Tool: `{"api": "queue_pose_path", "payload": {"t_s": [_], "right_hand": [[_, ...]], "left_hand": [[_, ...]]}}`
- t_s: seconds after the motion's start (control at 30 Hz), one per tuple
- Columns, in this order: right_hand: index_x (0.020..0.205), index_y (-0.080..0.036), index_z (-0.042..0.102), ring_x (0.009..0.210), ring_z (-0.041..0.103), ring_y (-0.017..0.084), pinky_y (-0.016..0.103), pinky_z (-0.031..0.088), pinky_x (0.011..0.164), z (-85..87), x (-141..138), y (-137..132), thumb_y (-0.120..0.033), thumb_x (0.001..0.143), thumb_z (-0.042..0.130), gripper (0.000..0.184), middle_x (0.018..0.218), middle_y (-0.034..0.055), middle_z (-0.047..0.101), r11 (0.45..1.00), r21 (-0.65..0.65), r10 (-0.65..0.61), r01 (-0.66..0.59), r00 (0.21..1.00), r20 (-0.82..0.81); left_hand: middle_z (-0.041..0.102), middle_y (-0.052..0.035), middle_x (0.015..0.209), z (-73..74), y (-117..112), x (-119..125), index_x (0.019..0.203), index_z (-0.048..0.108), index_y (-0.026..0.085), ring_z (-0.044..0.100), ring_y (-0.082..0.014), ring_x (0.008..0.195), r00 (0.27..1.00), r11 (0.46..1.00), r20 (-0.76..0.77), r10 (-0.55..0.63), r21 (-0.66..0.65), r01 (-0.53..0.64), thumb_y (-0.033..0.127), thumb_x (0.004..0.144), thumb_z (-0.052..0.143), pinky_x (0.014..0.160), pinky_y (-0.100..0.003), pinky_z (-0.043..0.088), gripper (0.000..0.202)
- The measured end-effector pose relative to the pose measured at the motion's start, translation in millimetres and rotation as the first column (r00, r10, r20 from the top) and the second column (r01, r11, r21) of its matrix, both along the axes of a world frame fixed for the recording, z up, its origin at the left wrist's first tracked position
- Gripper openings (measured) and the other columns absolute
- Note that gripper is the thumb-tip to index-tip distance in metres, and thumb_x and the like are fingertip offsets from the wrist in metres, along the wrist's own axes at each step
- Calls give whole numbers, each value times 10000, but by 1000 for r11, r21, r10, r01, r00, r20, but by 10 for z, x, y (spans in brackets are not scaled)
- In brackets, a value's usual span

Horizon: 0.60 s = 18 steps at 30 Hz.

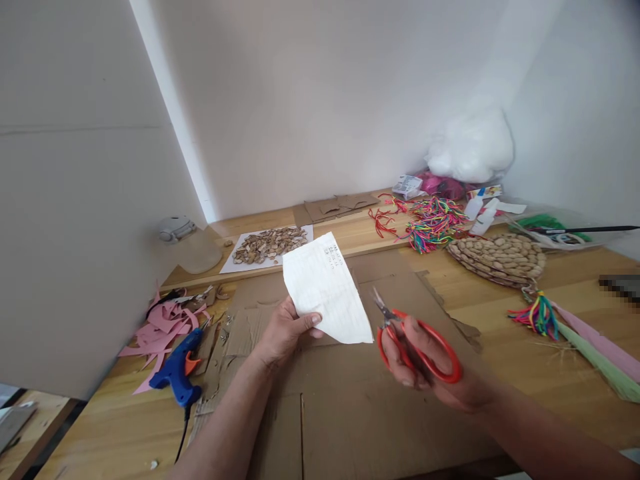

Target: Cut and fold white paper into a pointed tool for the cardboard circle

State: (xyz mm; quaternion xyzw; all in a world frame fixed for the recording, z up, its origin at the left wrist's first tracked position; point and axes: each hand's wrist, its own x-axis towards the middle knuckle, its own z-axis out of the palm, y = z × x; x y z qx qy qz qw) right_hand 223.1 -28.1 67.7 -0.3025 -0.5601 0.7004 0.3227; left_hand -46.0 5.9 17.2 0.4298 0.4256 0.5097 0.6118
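Head view: the left hand [295, 323] grips a white sheet [327, 287] at mid-frame, thumb in front, other fingers mostly hidden behind it. Small print near the sheet's top is illegible. The right hand [417, 357], right of centre, grasps red-handled scissors [393, 319], blades just beside the sheet; part of the handles is covered by fingers. Cardboard [365, 420] beneath is partly obscured by both forearms. At lower left, a blue glue gun [179, 373] lies on the bench [115, 433], its cord cut off from view at the bottom. A dark object [620, 287] at the right edge is pixelated, unidentifiable.
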Motion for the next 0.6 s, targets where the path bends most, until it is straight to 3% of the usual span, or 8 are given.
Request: {"api": "queue_pose_path", "payload": {"t_s": [0.27, 0.6], "right_hand": [[703, -199, 458, 460, 270, 89, 236, 213, 465, -30, -85, -87, -716, 909, 370, 563, 549, -18, 472, 996, -87, 24, -23, 1000, 17], [758, -188, 536, 480, 304, 99, 238, 230, 470, -63, -57, -119, -712, 920, 342, 582, 570, -19, 469, 996, -83, 48, -42, 996, 70]], "left_hand": [[736, -97, 996, 42, -2, -9, 1087, 620, 148, 691, -171, 717, 998, 999, 36, 44, -21, -43, 255, 649, 872, 522, -215, 560, 516], [729, -60, 949, 59, 13, -24, 1050, 596, 158, 655, -123, 650, 994, 996, 75, 81, -33, -78, 240, 648, 873, 509, -195, 545, 496]]}}
